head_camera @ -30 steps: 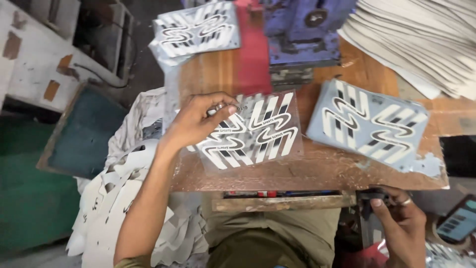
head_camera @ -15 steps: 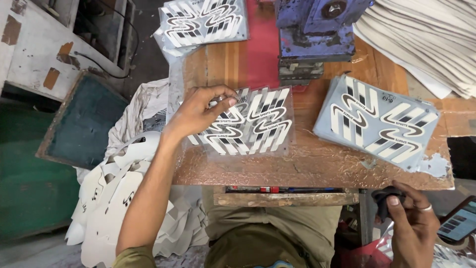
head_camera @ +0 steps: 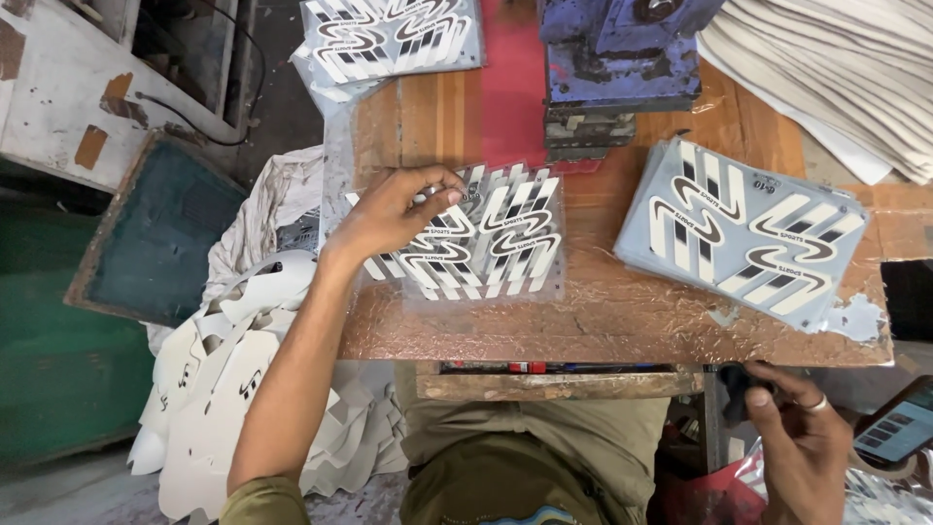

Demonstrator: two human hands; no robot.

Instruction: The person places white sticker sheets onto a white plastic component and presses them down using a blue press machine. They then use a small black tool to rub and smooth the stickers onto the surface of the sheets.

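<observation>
My left hand (head_camera: pixel 394 211) rests on a clear printed sheet (head_camera: pixel 486 238) with black and white wavy stripes, fingertips pinching its upper left part on the wooden bench (head_camera: pixel 622 311). My right hand (head_camera: pixel 802 437) is low at the right, below the bench edge, fingers closed around a small dark object (head_camera: pixel 736 389). A stack of grey-blue printed sheets (head_camera: pixel 743 228) lies on the bench to the right. Another stack of the same printed sheets (head_camera: pixel 389 37) sits at the far left of the bench.
A blue metal press (head_camera: pixel 617 58) stands at the bench's far side over a red pad (head_camera: pixel 510 97). White sheets (head_camera: pixel 836 68) are piled at the top right. White cut-out scraps (head_camera: pixel 228 389) lie on the floor at the left beside a green framed screen (head_camera: pixel 160 233). A phone (head_camera: pixel 899 428) lies at the right.
The view has shifted slightly. My left hand stays on the clear sheet, which sits a little lower and further left. My right hand moved a little left under the bench edge.
</observation>
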